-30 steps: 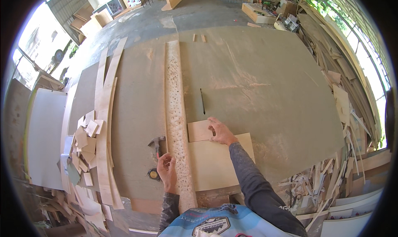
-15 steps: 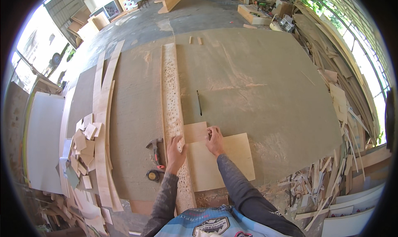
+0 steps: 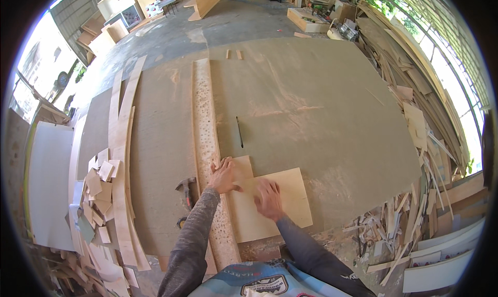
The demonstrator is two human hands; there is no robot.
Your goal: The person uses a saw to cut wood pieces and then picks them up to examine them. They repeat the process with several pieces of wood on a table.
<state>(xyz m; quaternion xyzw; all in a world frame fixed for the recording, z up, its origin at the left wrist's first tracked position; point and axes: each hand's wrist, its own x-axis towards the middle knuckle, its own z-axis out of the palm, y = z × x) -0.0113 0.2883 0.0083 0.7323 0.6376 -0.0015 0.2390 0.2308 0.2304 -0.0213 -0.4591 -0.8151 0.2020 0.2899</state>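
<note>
A long pale strip with a speckled, pitted face (image 3: 206, 115) runs away from me across the board. Spread over its right edge and onto a small plywood piece (image 3: 242, 166) is my left hand (image 3: 222, 176), its thumb reaching right. A larger square plywood sheet (image 3: 285, 193) lies nearer me, beside the strip. Above this sheet my right hand (image 3: 268, 200) is blurred by motion, fingers bent, and what it may hold cannot be made out. A claw hammer (image 3: 187, 187) rests left of the strip. My left forearm partly hides a tape measure (image 3: 181, 223).
A slim black pen-like stick (image 3: 239, 132) lies on the large brown board (image 3: 337, 115). Long wooden strips (image 3: 123, 141) and a heap of small wood pieces (image 3: 100, 193) are at the left. Scrap wood (image 3: 384, 229) and stacked planks (image 3: 410, 63) line the right side.
My left hand has moved up the strip and right, onto the small plywood piece. My right hand has dropped back from that piece over the larger sheet. The view has shifted slightly.
</note>
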